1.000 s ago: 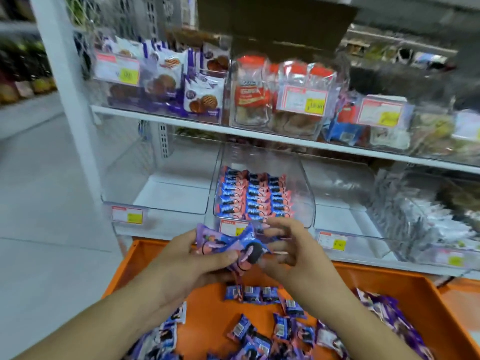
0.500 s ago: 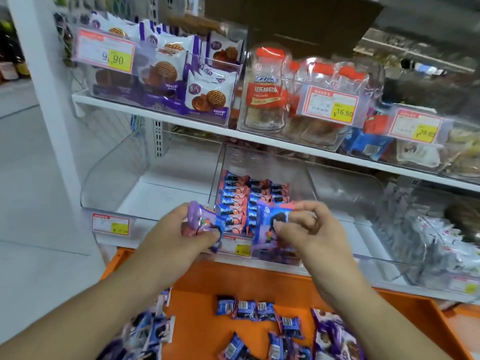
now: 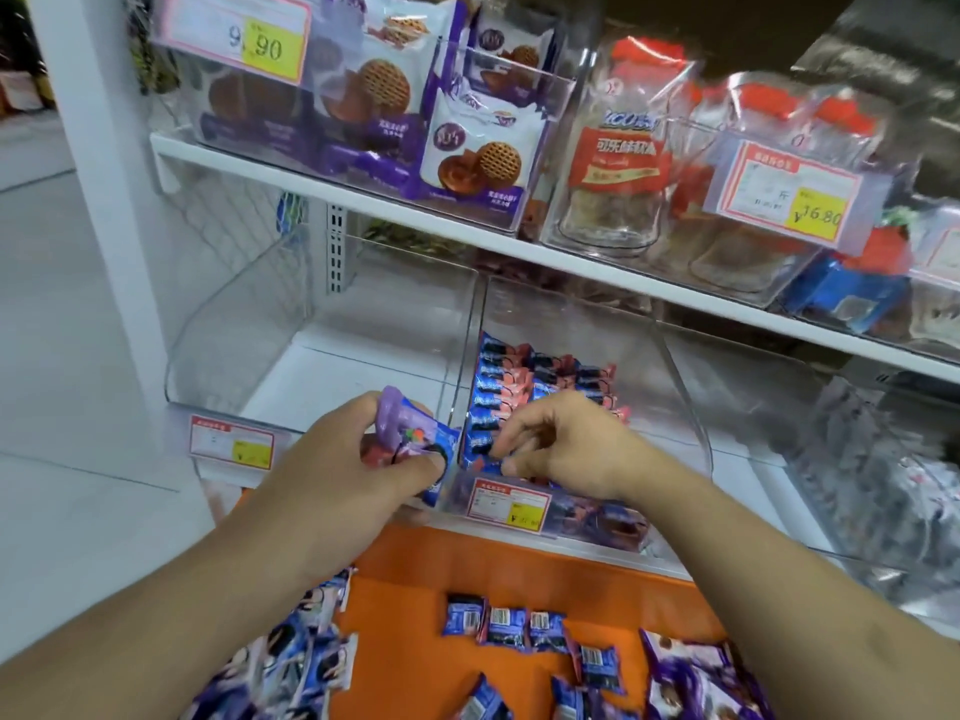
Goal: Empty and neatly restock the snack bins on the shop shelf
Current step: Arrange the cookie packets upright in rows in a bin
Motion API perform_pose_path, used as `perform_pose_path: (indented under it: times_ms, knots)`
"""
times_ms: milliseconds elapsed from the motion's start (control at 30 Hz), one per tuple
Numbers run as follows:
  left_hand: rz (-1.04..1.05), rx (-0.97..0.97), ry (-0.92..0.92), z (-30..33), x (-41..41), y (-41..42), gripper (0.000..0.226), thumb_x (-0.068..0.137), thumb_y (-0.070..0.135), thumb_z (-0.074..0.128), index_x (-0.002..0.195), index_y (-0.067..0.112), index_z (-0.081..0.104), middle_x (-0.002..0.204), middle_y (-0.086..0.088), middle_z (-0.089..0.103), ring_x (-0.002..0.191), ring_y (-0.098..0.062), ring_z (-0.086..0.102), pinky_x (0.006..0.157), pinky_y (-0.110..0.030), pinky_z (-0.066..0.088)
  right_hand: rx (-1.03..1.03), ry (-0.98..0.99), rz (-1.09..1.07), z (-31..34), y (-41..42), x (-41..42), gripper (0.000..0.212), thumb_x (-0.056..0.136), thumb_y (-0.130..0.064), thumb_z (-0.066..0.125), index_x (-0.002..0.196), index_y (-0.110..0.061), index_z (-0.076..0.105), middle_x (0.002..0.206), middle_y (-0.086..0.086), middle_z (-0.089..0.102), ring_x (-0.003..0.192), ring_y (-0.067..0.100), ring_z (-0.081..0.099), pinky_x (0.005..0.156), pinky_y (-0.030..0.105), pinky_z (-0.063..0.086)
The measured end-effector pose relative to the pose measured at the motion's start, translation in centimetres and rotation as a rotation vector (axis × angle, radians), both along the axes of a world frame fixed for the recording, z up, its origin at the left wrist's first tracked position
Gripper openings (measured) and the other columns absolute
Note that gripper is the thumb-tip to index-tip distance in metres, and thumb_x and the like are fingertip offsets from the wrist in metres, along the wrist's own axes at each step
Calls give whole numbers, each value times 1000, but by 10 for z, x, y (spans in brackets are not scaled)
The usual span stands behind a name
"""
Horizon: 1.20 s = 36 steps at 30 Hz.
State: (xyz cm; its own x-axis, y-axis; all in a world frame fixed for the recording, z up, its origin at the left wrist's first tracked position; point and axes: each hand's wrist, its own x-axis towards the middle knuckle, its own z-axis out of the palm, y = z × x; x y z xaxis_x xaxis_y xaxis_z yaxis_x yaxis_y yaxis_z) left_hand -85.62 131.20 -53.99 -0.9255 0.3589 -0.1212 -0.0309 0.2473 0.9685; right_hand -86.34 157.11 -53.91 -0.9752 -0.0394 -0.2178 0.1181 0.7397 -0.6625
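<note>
Mid-restock. Left hand (image 3: 343, 459) clamped on purple snack packs (image 3: 410, 433) at front edge of shelf; right hand (image 3: 566, 444) fingers curled, tucking row into middle bin (image 3: 670, 366). Next probably: feed packs in, keep rows tidy.

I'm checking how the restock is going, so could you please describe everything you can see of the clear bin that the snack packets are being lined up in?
The middle clear bin is a transparent, hard-plastic-looking tub on the lower shelf, between a clear bin with nothing visible in it on its left and another clear bin on its right. Its side walls slope down to a low front lip carrying a red-bordered price label. Inside, small blue and pink snack packets lie in neat rows, filling only the front part. The right hand reaches into it, fingers curled at the front packets.
</note>
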Motion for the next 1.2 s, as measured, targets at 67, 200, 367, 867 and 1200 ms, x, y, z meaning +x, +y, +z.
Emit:
perform_pose_path:
  times_ms: [67,200,367,867,1200]
  knots:
    - [-8,-8,6,-2,-2,-1,16,87,43,78,94,42,64,95,6,78,91,-21,77,90,-51,59,41,-8,4,-1,3,0,19,86,4,81,94,-13,83,78,-1,79,75,7,75,74,17,57]
    - [-5,-3,-20,-5,-5,-1,15,88,42,78,95,42,65,97,9,78,92,-19,77,89,-49,60,25,-4,-17,-3,6,-1,17,83,-7,86,88,-23,86,77,1,77,72,12,69,70,21,56]
    - [-1,-15,-19,-5,-4,1,20,89,38,77,105,37,66,98,11,78,90,-16,77,89,-47,61,78,1,2,-12,5,-8,21,81,-15,90,82,-35,85,88,5,74,89,31,68,79,48,60]
    - [-47,236,-203,9,4,12,10,97,11,69,107,9,72,104,-10,79,91,-24,79,81,-40,65,-165,206,-94,21,-4,29,28,86,-10,85,108,-27,81,92,-1,76,86,9,73,81,23,56]
    - [-135,146,-96,9,25,29,27,91,25,75,117,27,70,103,7,80,99,-12,75,83,-32,63,-366,299,-143,14,-31,95,34,91,-23,81,118,-41,72,76,8,70,77,36,68,78,53,58]
